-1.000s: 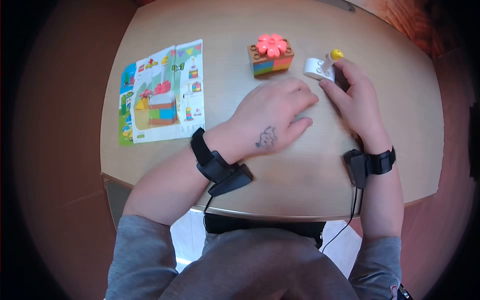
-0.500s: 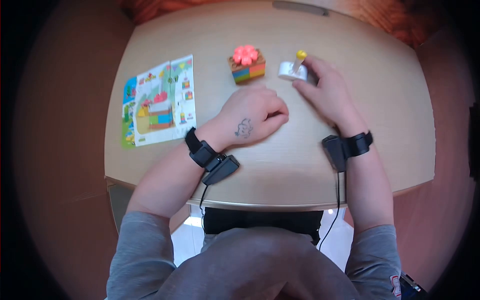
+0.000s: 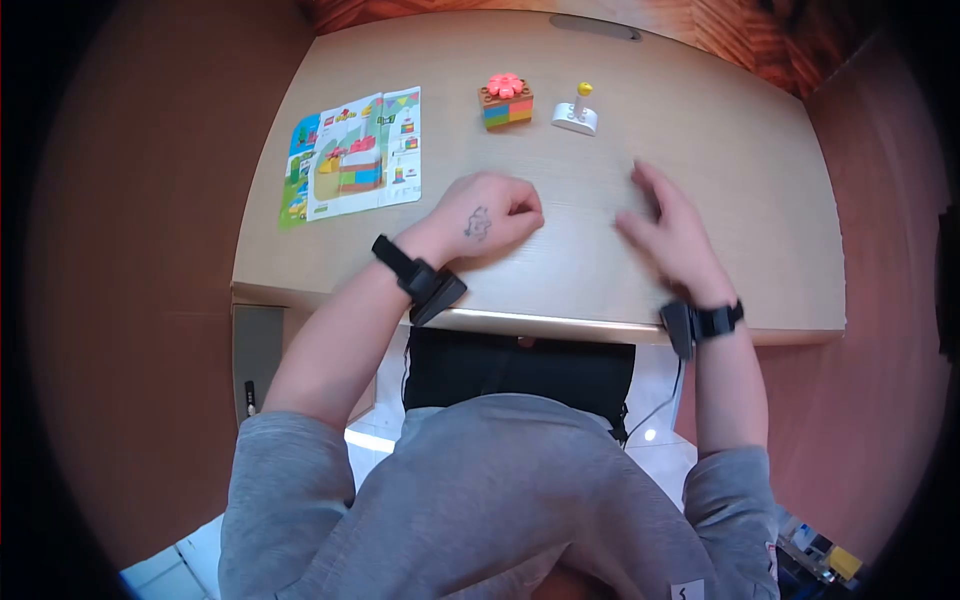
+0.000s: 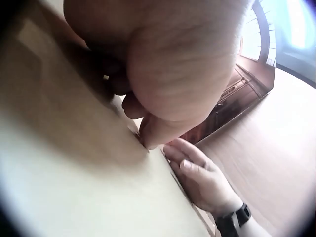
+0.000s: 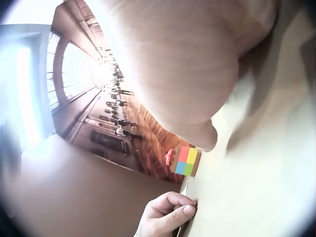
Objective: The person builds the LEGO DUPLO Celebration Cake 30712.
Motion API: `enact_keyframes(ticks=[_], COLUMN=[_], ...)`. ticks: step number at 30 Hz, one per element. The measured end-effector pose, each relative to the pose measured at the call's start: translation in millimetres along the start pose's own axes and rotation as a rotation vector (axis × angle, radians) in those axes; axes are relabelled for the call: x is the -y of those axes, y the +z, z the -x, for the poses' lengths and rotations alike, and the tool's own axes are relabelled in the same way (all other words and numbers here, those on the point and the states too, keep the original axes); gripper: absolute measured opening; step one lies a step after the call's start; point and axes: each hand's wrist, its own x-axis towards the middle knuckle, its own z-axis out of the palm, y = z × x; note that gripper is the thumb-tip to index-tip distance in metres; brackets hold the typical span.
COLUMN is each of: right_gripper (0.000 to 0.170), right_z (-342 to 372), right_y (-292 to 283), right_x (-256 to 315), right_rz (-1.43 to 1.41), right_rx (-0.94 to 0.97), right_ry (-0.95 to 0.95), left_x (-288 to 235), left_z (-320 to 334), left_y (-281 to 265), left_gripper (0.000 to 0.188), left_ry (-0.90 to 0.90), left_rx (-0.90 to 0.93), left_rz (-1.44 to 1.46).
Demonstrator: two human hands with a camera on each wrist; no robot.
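Observation:
My left hand [image 3: 487, 215] rests on the tabletop with its fingers loosely curled and nothing in them. To the right, my right hand [image 3: 672, 232] lies over the table with thumb and fingers apart, holding nothing. Beyond the hands stands a block stack [image 3: 508, 112] of brown, blue, green, red and yellow toy bricks, topped by a pink flower piece [image 3: 505, 84]. Beside it sits a white rounded brick [image 3: 575, 119] bearing a pale upright candle piece with a yellow top [image 3: 585, 89]. Both toys are apart from the hands.
An unfolded instruction leaflet [image 3: 365, 155] with pictures of brick models lies at the left of the wooden table [image 3: 560, 280]. A dark grey slot [image 3: 595, 27] is set at the table's far edge. Brown panels flank both sides.
My right hand has let go of the white brick with the candle and drawn back toward me. The white brick now stands beside the flower stack. The head view has shifted.

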Motion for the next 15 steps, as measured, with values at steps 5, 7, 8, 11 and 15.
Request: enact_keyframes(ticks=[5, 7, 8, 11, 15], right_gripper=[0.055, 0.02, 0.012, 0.008, 0.006], right_z=[141, 204, 237, 319, 399], right_y=[3, 22, 43, 105, 129], right_x=[-7, -17, -25, -99, -160], right_rz=[-0.085, -0.181, -0.357, -0.322, -0.069], right_rx=[0.019, -0.036, -0.056, -0.177, -0.027], right_ry=[-0.031, -0.231, -0.004, 0.516, 0.405], left_x=[-4, 1, 3, 12, 4], left_z=[72, 96, 105, 114, 105], left_y=[-3, 2, 8, 15, 10], left_gripper=[0.02, 0.018, 0.017, 0.014, 0.014], left_ry=[-0.04, 0.004, -0.055, -0.105, 0.036], left_rx=[-0.003, -0.085, -0.156, -0.187, -0.204], left_rz=[0.213, 0.244, 0.397, 0.509, 0.215])
